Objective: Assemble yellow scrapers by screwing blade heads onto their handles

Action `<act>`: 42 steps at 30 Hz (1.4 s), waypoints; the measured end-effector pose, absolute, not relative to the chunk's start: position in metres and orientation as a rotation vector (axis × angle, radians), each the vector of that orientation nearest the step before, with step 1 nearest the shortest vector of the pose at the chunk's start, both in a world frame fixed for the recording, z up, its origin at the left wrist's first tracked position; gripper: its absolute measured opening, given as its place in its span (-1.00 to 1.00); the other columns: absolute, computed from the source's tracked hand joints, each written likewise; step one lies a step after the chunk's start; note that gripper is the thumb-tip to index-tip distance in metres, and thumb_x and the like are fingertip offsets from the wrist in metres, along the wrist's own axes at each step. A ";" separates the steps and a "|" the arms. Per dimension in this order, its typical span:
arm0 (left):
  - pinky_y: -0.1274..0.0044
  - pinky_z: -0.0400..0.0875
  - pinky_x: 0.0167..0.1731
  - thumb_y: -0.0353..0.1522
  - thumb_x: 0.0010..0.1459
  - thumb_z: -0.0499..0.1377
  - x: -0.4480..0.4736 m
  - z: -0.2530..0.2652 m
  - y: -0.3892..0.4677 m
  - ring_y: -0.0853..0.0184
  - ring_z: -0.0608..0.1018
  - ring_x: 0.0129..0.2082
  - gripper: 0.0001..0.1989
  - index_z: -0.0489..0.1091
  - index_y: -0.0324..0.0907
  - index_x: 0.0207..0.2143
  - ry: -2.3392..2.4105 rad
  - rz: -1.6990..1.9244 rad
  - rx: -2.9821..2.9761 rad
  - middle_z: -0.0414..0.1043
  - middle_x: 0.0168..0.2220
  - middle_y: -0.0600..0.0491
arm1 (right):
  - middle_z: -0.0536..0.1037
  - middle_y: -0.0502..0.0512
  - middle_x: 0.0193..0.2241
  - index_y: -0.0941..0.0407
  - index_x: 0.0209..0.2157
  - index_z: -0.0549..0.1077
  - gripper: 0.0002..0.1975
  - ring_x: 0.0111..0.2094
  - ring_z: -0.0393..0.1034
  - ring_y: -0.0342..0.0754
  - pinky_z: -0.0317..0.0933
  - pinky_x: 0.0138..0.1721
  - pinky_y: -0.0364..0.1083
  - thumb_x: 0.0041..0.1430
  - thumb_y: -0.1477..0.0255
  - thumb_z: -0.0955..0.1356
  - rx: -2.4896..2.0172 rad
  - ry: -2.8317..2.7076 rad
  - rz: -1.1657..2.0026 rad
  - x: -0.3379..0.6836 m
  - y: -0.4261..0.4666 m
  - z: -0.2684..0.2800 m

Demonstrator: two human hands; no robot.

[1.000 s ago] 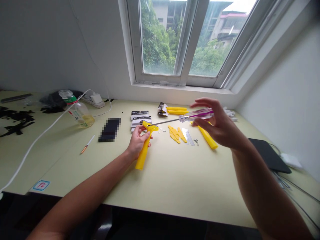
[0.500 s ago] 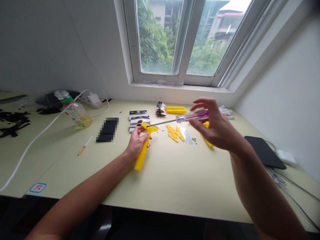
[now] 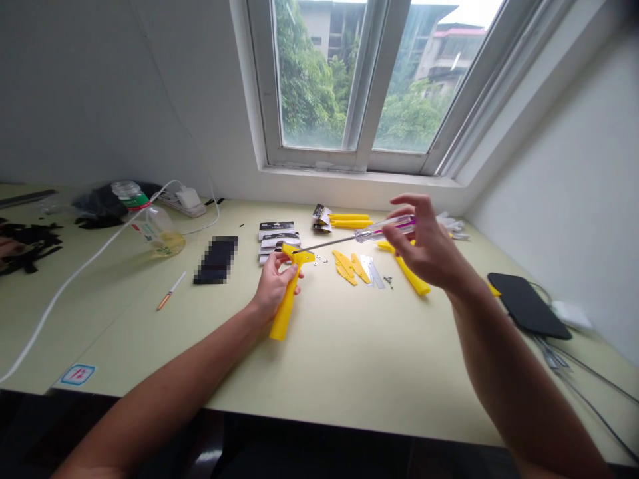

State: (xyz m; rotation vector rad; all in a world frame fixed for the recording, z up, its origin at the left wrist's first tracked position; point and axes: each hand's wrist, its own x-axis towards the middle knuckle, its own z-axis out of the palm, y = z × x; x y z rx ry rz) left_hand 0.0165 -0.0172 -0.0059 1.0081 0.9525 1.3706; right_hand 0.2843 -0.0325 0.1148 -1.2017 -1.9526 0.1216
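My left hand (image 3: 273,283) is closed around a yellow scraper (image 3: 285,306) just below its wide head, with the handle slanting toward me. In my right hand (image 3: 424,243) is a screwdriver (image 3: 372,231) with a clear and purple handle, gripped between thumb and fingers, some fingers raised. Its long metal shaft runs left and down, the tip at the scraper's head. Right of the head lie small nuts (image 3: 319,260), yellow plates (image 3: 345,267), metal blades (image 3: 373,273) and a few screws (image 3: 388,281). Another yellow scraper (image 3: 414,279) rests partly behind my right hand.
Packaged blades (image 3: 277,238) and yellow handles (image 3: 352,218) lie toward the window. Left are a dark pixelated rectangle (image 3: 216,261), a cutter-like pen (image 3: 171,291), a tilted bottle (image 3: 157,229) and a white cable (image 3: 74,269). A black pad (image 3: 526,305) lies right. Another person's hand shows far left.
My right hand has shifted its fingers on the screwdriver handle, and its forearm moved slightly left. The scraper and left hand stay nearly still. Another person's hand has appeared at far left.
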 end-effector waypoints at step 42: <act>0.64 0.35 -0.72 -0.24 -0.03 0.34 0.015 -0.007 -0.014 0.40 0.52 -0.42 -0.57 0.20 -0.14 -0.20 0.978 1.417 1.073 0.26 -0.07 0.00 | 0.58 0.09 -0.30 0.01 0.11 0.24 -0.53 -0.39 0.51 0.01 0.40 -0.36 -0.02 0.22 0.16 0.30 -1.185 -1.971 0.135 0.284 -0.028 0.110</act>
